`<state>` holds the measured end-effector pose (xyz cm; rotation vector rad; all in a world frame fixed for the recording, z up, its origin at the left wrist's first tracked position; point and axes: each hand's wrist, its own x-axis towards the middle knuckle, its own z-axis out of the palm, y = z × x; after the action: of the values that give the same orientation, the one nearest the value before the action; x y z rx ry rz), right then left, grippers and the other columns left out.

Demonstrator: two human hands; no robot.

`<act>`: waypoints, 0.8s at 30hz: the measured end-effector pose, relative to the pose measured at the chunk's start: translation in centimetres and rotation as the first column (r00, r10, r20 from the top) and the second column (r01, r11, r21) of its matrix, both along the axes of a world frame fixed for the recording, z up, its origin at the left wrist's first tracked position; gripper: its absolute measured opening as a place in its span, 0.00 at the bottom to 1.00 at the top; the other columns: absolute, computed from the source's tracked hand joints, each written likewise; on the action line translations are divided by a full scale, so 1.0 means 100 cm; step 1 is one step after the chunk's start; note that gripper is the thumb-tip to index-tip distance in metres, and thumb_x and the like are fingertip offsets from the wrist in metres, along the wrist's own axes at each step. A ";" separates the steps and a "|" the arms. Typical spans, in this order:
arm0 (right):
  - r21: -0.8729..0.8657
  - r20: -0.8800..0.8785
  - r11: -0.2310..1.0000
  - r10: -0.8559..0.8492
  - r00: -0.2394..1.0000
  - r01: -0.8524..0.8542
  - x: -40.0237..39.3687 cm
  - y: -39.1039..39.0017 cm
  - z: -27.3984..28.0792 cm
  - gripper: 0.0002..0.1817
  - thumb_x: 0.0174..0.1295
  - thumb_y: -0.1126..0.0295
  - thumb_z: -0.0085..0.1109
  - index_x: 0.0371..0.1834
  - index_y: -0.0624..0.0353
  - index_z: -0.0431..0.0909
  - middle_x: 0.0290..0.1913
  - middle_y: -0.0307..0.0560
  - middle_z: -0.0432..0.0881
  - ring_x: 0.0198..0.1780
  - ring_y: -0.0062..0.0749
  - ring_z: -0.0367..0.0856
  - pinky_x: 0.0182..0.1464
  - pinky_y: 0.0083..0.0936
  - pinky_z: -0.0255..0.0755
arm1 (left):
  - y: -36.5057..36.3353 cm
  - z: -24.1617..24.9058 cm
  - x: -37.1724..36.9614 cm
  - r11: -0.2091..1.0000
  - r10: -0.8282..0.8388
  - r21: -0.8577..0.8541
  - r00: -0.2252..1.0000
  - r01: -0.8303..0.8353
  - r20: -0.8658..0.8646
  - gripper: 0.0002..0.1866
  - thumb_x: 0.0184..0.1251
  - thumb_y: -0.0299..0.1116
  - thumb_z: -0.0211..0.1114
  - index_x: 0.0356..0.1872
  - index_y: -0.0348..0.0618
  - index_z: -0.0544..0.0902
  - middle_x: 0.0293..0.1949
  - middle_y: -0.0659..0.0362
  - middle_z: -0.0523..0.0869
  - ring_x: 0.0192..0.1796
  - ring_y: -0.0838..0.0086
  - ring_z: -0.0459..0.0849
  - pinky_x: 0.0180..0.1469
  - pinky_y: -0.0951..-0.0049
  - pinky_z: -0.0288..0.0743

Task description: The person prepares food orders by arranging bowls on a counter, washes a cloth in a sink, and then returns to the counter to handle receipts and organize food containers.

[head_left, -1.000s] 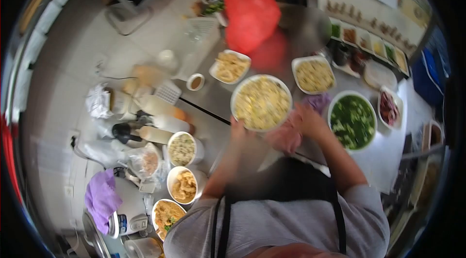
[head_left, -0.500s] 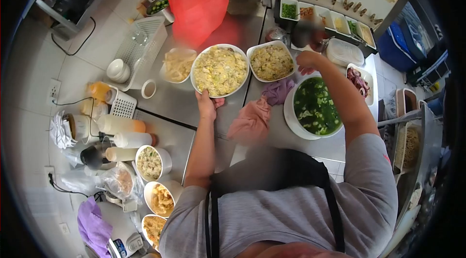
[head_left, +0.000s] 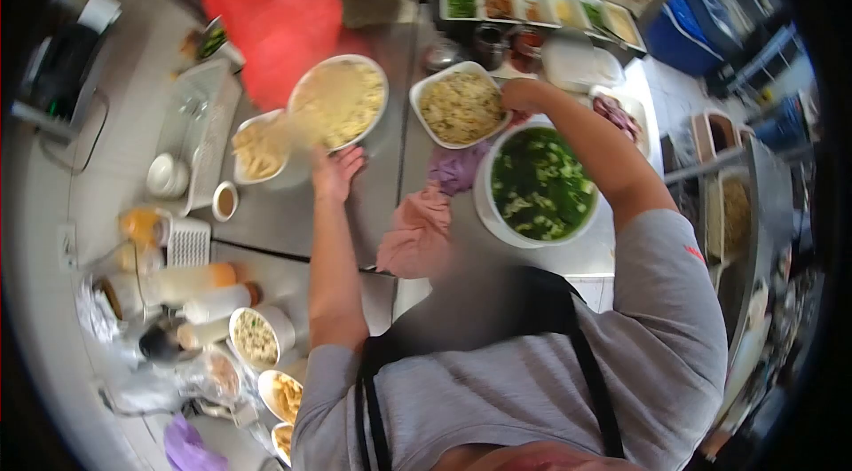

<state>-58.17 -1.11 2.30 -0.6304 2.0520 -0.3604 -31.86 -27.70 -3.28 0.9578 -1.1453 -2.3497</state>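
Note:
My left hand (head_left: 336, 171) has its fingers spread at the lower edge of a round bowl of yellow fried rice (head_left: 355, 107), partly blurred by a smudge on the view. My right hand (head_left: 522, 100) is closed on the right rim of a squarish bowl of fried rice (head_left: 461, 105). Below my right forearm stands a large white pot of green soup (head_left: 543, 183). A purple cloth (head_left: 457, 168) and a pink cloth (head_left: 417, 231) lie between the pot and my left arm. Left of the round bowl is a bowl of pale strips (head_left: 260, 150).
A red plastic bag (head_left: 271, 23) is behind the round bowl. Topping trays (head_left: 532, 5) line the back, with jars (head_left: 488, 47) before them. At left are a dish basket (head_left: 200, 129), sauce bottles (head_left: 217, 304) and more food bowls (head_left: 257, 336). A bowl of purple pieces (head_left: 619, 119) stands right.
The view has shifted, so the counter appears further left. My right hand has come onto the squarish bowl's rim. My left hand's fingers have spread at the round bowl's edge.

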 end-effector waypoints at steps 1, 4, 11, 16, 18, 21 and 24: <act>0.081 -0.108 0.991 0.115 0.987 -0.107 -0.007 0.010 -0.003 0.11 0.52 0.74 0.40 0.36 0.64 0.72 0.24 0.49 0.77 0.22 0.29 0.77 0.21 0.24 0.71 | 0.003 0.002 0.000 0.999 0.008 0.054 1.000 -0.008 0.004 0.31 0.62 0.56 0.35 0.56 0.41 0.52 0.40 0.46 0.74 0.37 0.63 0.78 0.35 0.68 0.74; -0.126 -0.050 0.970 -0.214 0.976 0.206 -0.011 0.050 0.035 0.13 0.51 0.74 0.44 0.39 0.62 0.74 0.24 0.47 0.78 0.22 0.29 0.77 0.21 0.24 0.72 | 0.023 0.008 0.009 0.997 0.065 -0.044 0.988 -0.060 0.137 0.30 0.62 0.53 0.39 0.59 0.44 0.50 0.42 0.46 0.73 0.37 0.62 0.77 0.37 0.70 0.74; -0.323 -0.420 0.717 -0.693 0.586 0.617 -0.032 0.283 0.057 0.15 0.54 0.65 0.45 0.39 0.64 0.71 0.29 0.48 0.77 0.23 0.30 0.74 0.23 0.27 0.70 | 0.123 0.013 0.063 0.195 -0.119 -0.896 0.916 0.399 0.382 0.28 0.54 0.43 0.56 0.56 0.46 0.63 0.49 0.48 0.68 0.52 0.58 0.65 0.53 0.62 0.58; -0.271 0.261 0.405 -0.842 0.471 0.873 0.028 0.311 0.007 0.20 0.57 0.60 0.42 0.53 0.52 0.59 0.30 0.42 0.77 0.23 0.23 0.75 0.23 0.19 0.68 | 0.162 0.016 0.069 -0.326 0.007 -0.782 0.829 0.531 0.559 0.31 0.47 0.44 0.59 0.56 0.49 0.64 0.54 0.46 0.62 0.57 0.52 0.56 0.58 0.55 0.48; -0.350 0.487 0.260 -0.770 0.412 0.900 0.033 0.308 -0.013 0.19 0.56 0.67 0.40 0.52 0.55 0.59 0.29 0.43 0.76 0.22 0.23 0.75 0.23 0.17 0.69 | 0.159 0.003 0.069 -0.304 0.052 -0.791 0.839 0.530 0.542 0.30 0.49 0.45 0.58 0.56 0.50 0.64 0.54 0.46 0.62 0.57 0.50 0.56 0.57 0.54 0.48; -0.405 0.531 0.097 -0.784 0.321 0.909 0.040 0.299 -0.020 0.18 0.51 0.75 0.37 0.48 0.58 0.61 0.28 0.44 0.75 0.21 0.23 0.74 0.22 0.18 0.70 | 0.161 0.005 0.067 -0.219 0.133 -0.820 0.848 0.529 0.512 0.29 0.51 0.45 0.56 0.56 0.49 0.63 0.53 0.47 0.62 0.57 0.51 0.57 0.56 0.54 0.50; -0.434 0.494 0.046 -0.823 0.280 0.900 0.046 0.298 -0.015 0.19 0.49 0.77 0.35 0.47 0.60 0.63 0.28 0.46 0.75 0.19 0.23 0.74 0.21 0.19 0.71 | 0.152 -0.002 0.068 -0.088 0.381 -0.833 0.791 0.546 0.478 0.28 0.53 0.42 0.56 0.56 0.46 0.62 0.53 0.47 0.63 0.56 0.52 0.58 0.55 0.54 0.52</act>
<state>-53.61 28.74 0.77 0.4491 1.8939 -1.9150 -25.04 -12.53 -3.48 0.8689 -2.6458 -0.2953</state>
